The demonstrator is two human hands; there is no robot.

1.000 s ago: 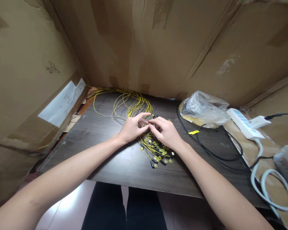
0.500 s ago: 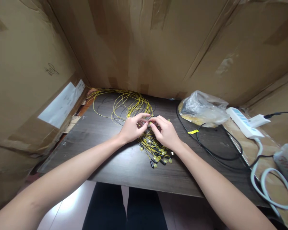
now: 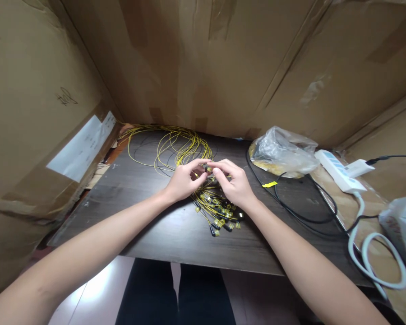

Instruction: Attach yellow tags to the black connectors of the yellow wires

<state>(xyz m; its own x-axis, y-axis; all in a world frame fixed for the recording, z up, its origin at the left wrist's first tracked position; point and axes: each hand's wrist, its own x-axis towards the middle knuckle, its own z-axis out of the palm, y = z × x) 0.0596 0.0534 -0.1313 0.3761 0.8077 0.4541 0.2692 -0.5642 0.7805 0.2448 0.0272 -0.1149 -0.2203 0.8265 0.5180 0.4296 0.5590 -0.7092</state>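
Note:
Between my fingertips is a small black cable connector with a yellow cap (image 3: 208, 169). My left hand (image 3: 186, 180) pinches its left side with thumb and fingers. From the right, my right hand (image 3: 232, 180) has its thumb and index finger closed on the yellow cap end. Several more black connectors with clear yellow caps (image 3: 219, 216) lie in a heap below my hands. Thin yellow cables (image 3: 191, 146) loop across the back of the table and run under my hands to this heap.
The dark wooden table (image 3: 149, 230) has cardboard walls (image 3: 176, 63) behind and beside it. At right are a clear plastic bag (image 3: 280, 151), a black cable (image 3: 301, 219) with a yellow tag, and a white power strip (image 3: 338, 171). A white cord (image 3: 365, 257) coils at the right edge.
My fingers have shifted slightly around the connector, so its black body and yellow cap show more plainly. The whole view has moved a little; the heap looks the same.

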